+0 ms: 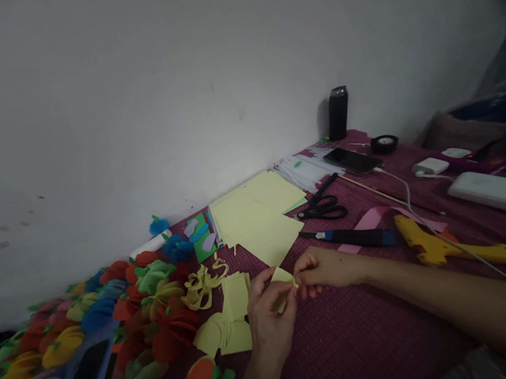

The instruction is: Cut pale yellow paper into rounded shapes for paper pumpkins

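Near the front middle of the table, my left hand (270,312) pinches a small piece of pale yellow paper (282,275) between thumb and fingers. The fingers of my right hand (323,269) are pressed together at the paper's right edge. Part of the piece is hidden behind the left fingers. Just left of my left hand lie small yellow rectangles (235,295) and a fanned pile of rounded yellow cut-outs (213,333). Curled yellow paper strips (200,284) lie behind them. Large yellow sheets (260,210) are stacked beyond my hands.
Colourful paper pumpkin shapes (169,327) crowd the left side. Black scissors (321,208), a blue-black cutter knife (358,236), a pink ribbon (370,218) and a yellow glue gun (449,243) lie to the right. A phone (352,160), a power strip (502,192) and a dark can (339,113) stand farther back.
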Action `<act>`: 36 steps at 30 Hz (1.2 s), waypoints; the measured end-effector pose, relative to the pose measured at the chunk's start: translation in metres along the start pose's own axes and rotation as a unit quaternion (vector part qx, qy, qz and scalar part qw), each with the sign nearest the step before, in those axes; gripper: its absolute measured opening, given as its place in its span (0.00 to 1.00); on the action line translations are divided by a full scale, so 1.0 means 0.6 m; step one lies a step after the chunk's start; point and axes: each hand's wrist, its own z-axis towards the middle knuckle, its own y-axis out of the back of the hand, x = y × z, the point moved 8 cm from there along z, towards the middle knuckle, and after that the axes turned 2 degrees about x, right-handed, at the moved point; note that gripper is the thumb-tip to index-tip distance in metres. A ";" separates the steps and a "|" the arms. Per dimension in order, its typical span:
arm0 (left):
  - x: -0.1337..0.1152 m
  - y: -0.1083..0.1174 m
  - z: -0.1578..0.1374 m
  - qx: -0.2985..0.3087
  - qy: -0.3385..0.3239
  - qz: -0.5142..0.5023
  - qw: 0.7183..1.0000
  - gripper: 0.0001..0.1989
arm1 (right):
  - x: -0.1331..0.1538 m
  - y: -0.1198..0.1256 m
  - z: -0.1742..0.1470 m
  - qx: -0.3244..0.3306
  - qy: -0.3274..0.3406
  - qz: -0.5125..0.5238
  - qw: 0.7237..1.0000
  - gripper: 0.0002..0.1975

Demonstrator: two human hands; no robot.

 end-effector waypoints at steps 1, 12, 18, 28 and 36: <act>0.000 0.000 0.000 -0.001 -0.003 0.004 1.000 0.06 | 0.000 0.000 0.000 0.000 0.001 0.001 1.000 0.11; -0.011 0.002 -0.002 0.001 -0.057 0.075 0.996 0.06 | 0.001 0.004 0.003 -0.017 0.000 0.030 0.999 0.19; -0.016 0.001 -0.004 -0.001 -0.063 0.073 0.995 0.07 | 0.000 0.007 0.002 -0.027 0.002 0.015 1.000 0.17; 0.069 -0.009 0.007 0.045 0.205 -0.280 0.937 0.14 | 0.000 0.010 0.000 -0.020 0.004 -0.008 1.000 0.13; 0.059 -0.047 -0.016 0.251 0.292 -0.379 0.842 0.13 | 0.015 -0.008 -0.011 0.019 0.025 -0.115 0.993 0.10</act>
